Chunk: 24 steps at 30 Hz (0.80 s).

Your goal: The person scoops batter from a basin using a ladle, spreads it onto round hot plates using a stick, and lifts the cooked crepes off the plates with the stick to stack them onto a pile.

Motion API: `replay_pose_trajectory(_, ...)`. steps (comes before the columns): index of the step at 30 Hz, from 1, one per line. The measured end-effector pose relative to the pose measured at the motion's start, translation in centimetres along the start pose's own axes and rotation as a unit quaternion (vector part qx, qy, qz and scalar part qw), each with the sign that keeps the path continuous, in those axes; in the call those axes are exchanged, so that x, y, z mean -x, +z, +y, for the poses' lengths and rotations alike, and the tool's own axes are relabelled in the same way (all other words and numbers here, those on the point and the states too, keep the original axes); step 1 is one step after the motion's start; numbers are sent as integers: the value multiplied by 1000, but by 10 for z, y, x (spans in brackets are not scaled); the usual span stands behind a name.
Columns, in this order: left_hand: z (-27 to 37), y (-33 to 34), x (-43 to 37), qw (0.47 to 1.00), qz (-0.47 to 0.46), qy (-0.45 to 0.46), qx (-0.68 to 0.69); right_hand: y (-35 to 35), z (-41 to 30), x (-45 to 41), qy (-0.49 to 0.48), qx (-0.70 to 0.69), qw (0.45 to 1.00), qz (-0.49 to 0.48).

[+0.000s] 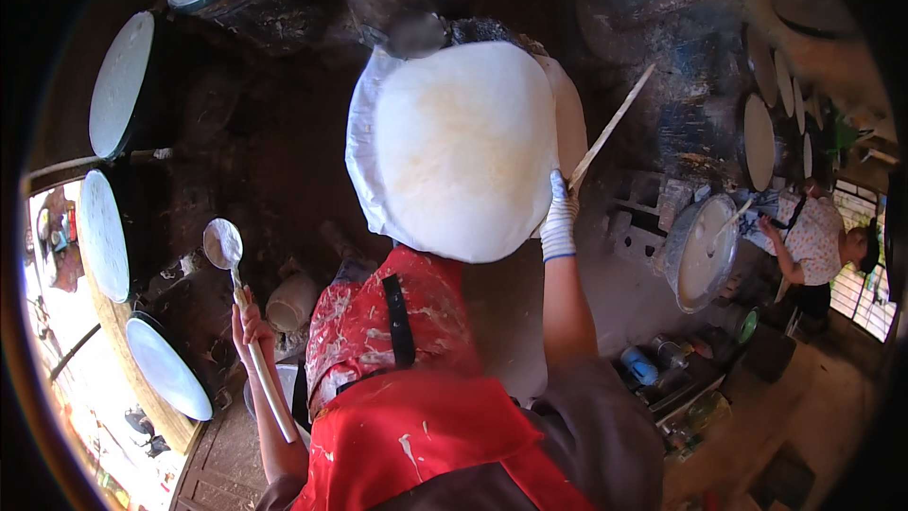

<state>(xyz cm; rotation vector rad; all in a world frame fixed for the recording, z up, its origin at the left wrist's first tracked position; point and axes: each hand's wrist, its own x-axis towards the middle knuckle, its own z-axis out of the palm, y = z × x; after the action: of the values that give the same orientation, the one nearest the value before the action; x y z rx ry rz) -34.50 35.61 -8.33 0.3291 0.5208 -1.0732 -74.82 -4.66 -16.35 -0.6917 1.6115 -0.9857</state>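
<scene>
My left hand (253,333) grips the long pale handle of a ladle (223,243), its round bowl coated with white batter. On my right hand (559,223) is a white knitted glove with blue fingertips. It holds a thin wooden stick (616,122) that slants up to the right. The gloved fingers also touch the right edge of a large round white flatbread (464,149). Beneath that flatbread a plastic sheet (364,156) shows on the left and another round sheet (567,113) on the right. What supports them is mostly hidden.
Round griddles with pale tops (122,85) ring the dark space to the left and ahead. At right, a metal basin (702,253) of white batter stands near concrete blocks (635,234). Beyond it is another person (812,238) in a hat. Bottles (640,366) lie lower right.
</scene>
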Motion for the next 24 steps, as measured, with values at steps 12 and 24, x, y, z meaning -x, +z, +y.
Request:
replay_pose_trajectory(12, -29, 30, 26, 995, -61, 64, 40, -29, 136, -70, -102, 235, 956, 146)
replay_pose_trajectory(24, -64, -144, 157, 928, 145, 341, 41, 172, 44, 190, -30, 409, 717, -564)
